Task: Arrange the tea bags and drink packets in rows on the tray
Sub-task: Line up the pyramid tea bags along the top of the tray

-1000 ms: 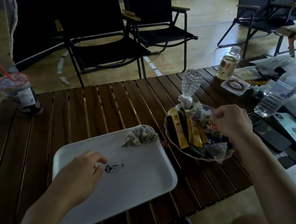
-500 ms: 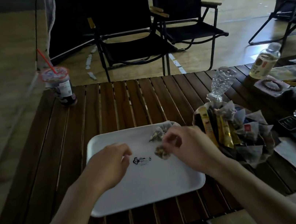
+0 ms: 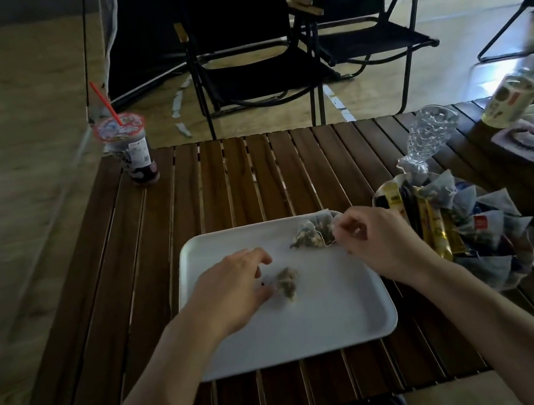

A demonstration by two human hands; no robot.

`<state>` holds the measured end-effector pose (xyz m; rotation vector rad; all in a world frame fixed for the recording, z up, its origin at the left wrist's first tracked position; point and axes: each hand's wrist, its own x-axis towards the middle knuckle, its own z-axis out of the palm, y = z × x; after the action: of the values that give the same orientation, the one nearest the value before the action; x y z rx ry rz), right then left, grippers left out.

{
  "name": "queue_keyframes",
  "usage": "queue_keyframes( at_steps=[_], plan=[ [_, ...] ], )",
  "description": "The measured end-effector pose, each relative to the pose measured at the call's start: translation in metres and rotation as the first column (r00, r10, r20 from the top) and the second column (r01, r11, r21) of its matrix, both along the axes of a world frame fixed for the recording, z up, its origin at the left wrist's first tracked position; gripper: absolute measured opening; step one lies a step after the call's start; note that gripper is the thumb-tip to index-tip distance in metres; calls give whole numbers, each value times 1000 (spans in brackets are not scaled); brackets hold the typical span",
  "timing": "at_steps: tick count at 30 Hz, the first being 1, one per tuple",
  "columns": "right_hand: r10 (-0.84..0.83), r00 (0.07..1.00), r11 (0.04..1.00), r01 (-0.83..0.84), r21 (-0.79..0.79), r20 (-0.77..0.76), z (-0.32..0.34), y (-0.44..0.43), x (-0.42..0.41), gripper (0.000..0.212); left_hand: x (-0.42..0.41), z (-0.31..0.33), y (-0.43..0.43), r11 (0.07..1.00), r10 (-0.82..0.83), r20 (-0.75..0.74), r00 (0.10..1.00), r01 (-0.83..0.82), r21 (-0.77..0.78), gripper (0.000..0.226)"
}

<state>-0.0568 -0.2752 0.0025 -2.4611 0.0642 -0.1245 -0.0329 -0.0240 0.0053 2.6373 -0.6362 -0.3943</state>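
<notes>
Mesh pyramid tea bags (image 3: 312, 235), far right corner of white plastic tray (image 3: 313, 334), pinched by right hand (image 3: 377, 243). Left hand (image 3: 233, 288), fingers loosely curled, touches crumpled tea bag (image 3: 287, 282) at tray centre; grip or mere touch, cannot tell. Risk: tug drags neighbouring bag, skewing row. Dim light blurs bags; heap under yellow stick packets (image 3: 434, 227) right of tray hidden.
</notes>
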Motion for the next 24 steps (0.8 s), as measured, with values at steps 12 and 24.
queue_keyframes(
  at_steps=[12,24],
  plan=[
    [-62,997,998,62,1,54,3,-28,1,6,23,-11,3,983,111,84,990,-97,-156,9],
    [-17,995,1000,19,-19,97,0,-28,4,9,26,-24,-12,927,343,201,917,-297,-229,17]
  ],
)
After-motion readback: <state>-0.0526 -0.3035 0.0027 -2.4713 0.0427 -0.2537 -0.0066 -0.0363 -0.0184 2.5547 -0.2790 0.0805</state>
